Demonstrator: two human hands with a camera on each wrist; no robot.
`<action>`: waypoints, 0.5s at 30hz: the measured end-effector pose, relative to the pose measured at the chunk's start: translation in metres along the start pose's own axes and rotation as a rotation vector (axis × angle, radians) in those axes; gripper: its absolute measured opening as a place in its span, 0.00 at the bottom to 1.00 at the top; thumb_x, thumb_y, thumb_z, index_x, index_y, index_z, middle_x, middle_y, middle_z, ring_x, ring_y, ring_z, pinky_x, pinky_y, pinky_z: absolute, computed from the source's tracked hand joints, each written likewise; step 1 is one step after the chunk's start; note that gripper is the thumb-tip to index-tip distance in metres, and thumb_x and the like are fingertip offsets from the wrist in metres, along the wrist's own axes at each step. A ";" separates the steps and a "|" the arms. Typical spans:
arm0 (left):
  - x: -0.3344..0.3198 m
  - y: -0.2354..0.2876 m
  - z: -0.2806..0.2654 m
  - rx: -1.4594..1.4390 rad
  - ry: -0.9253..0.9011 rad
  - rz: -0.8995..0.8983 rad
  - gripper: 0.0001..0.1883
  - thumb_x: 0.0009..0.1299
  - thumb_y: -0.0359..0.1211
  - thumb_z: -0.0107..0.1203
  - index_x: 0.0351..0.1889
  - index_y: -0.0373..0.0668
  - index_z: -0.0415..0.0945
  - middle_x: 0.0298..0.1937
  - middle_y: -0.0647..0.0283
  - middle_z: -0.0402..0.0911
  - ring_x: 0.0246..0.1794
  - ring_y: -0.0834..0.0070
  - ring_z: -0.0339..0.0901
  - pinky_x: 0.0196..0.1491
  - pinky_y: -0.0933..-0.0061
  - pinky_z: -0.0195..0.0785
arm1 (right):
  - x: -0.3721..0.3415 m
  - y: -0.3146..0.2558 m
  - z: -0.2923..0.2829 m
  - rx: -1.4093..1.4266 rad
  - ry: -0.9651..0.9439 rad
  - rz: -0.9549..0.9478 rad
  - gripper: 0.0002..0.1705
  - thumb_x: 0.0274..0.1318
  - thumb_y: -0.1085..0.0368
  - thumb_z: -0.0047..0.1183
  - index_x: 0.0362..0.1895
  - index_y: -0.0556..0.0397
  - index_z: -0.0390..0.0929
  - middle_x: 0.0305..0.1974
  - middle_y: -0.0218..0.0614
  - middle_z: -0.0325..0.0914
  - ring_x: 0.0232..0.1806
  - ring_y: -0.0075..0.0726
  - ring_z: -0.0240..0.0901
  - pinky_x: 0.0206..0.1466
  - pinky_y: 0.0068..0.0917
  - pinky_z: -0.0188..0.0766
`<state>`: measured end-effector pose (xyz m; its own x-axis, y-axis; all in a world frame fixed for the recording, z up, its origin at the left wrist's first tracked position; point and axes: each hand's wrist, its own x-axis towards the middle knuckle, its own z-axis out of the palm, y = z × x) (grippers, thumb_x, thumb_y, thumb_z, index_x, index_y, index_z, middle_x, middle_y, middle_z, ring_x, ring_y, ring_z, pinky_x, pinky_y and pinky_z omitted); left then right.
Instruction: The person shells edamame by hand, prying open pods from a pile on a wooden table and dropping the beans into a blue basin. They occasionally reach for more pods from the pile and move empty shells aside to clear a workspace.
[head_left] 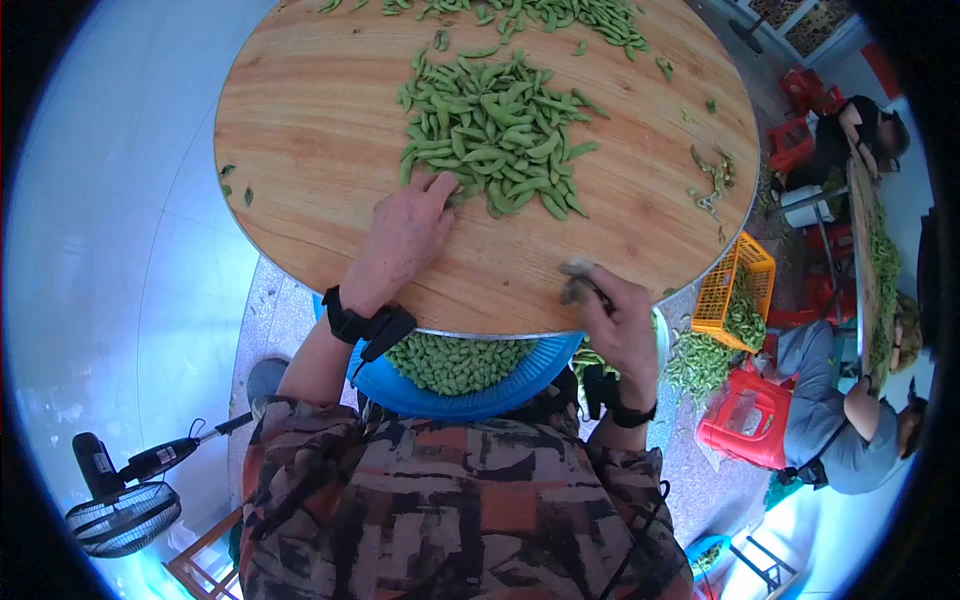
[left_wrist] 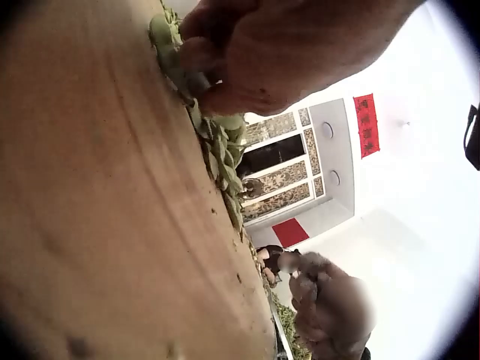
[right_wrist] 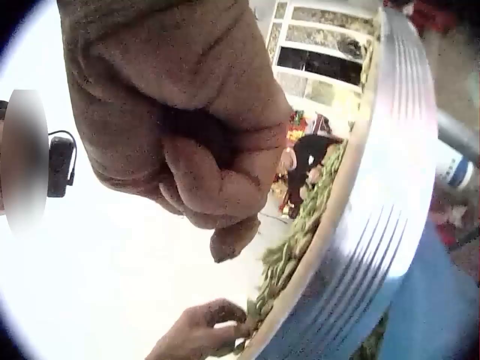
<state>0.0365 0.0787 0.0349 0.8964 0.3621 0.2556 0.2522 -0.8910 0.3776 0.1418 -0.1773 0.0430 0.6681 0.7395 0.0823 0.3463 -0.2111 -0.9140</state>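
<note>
Green pods (head_left: pixel 490 125) lie heaped on the round wooden table (head_left: pixel 330 130). At the heap's near left edge the left hand (head_left: pixel 405 240) pinches a pod between thumb and finger; in the left wrist view the left hand (left_wrist: pixel 277 52) partly covers the pods (left_wrist: pixel 221 154). The right hand (head_left: pixel 622 318) is over the table's near right edge, away from the heap, its fingers curled and their tips greyish. In the right wrist view the right hand (right_wrist: pixel 180 112) is curled, with nothing visible in it; its palm is in shadow.
A blue basin (head_left: pixel 400 390) of shelled green beans (head_left: pixel 460 365) sits below the table's near edge. More pods (head_left: pixel 600 22) lie at the far edge, scraps (head_left: pixel 715 180) at the right. A yellow crate (head_left: pixel 718 295), red stool (head_left: pixel 745 420) and seated people are right; a fan (head_left: pixel 125 515) is left.
</note>
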 end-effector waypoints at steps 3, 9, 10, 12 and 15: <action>-0.008 0.009 0.005 -0.310 0.081 0.019 0.11 0.64 0.26 0.57 0.44 0.39 0.74 0.38 0.56 0.79 0.33 0.59 0.78 0.33 0.62 0.71 | 0.011 0.002 0.029 0.148 0.012 0.042 0.14 0.61 0.72 0.47 0.50 0.62 0.78 0.29 0.35 0.80 0.31 0.22 0.75 0.37 0.22 0.72; -0.021 0.040 0.006 -1.050 -0.121 -0.277 0.08 0.67 0.26 0.59 0.43 0.38 0.76 0.35 0.69 0.79 0.28 0.87 0.71 0.29 0.82 0.65 | 0.027 0.000 0.049 0.696 -0.041 0.270 0.13 0.65 0.70 0.46 0.50 0.59 0.77 0.23 0.23 0.69 0.21 0.13 0.59 0.23 0.15 0.57; -0.023 0.044 0.003 -1.123 -0.175 -0.358 0.07 0.68 0.26 0.58 0.43 0.38 0.76 0.34 0.72 0.79 0.28 0.91 0.69 0.29 0.85 0.63 | 0.027 0.003 0.050 0.815 -0.090 0.254 0.12 0.66 0.70 0.45 0.49 0.58 0.77 0.21 0.20 0.66 0.19 0.12 0.55 0.21 0.14 0.52; -0.027 0.045 0.017 -1.109 -0.106 -0.322 0.07 0.68 0.25 0.58 0.43 0.38 0.76 0.33 0.71 0.79 0.27 0.91 0.69 0.28 0.86 0.62 | 0.026 0.000 0.050 0.811 -0.101 0.283 0.11 0.67 0.70 0.45 0.47 0.58 0.77 0.21 0.19 0.64 0.19 0.12 0.55 0.20 0.15 0.52; -0.034 0.048 0.023 -1.056 -0.057 -0.319 0.07 0.67 0.24 0.58 0.42 0.38 0.76 0.33 0.70 0.79 0.26 0.91 0.69 0.26 0.86 0.60 | 0.025 -0.007 0.050 0.758 -0.104 0.296 0.09 0.67 0.70 0.45 0.45 0.57 0.77 0.19 0.18 0.61 0.19 0.13 0.54 0.20 0.15 0.52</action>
<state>0.0266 0.0170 0.0237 0.8678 0.4966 -0.0196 0.0607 -0.0667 0.9959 0.1232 -0.1250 0.0315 0.5846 0.7844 -0.2072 -0.3986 0.0553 -0.9155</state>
